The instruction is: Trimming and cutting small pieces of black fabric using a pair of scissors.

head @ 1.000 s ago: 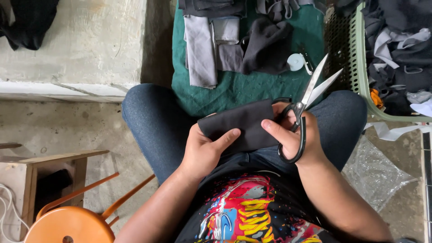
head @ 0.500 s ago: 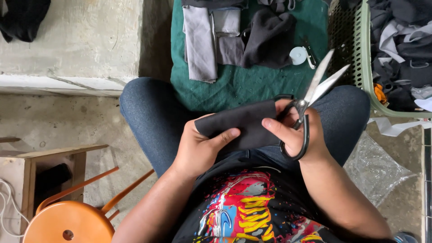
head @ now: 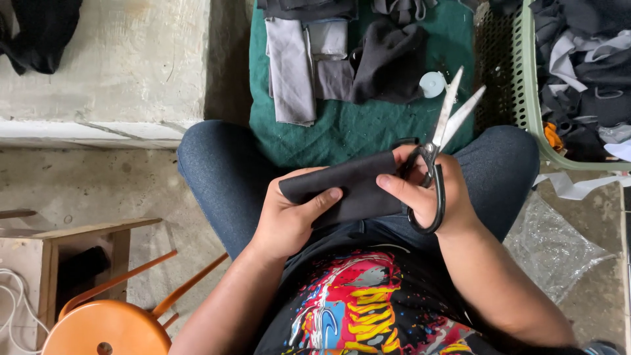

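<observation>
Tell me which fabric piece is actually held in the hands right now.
The folded black piece over the lap, gripped by the left hand and right hand; the others lie untouched on the green mat.

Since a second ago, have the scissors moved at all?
No, hardly. The scissors sit in the right hand, blades open and pointing up toward the white disc on the green mat, much as before; the small shift looks like camera movement.
</observation>
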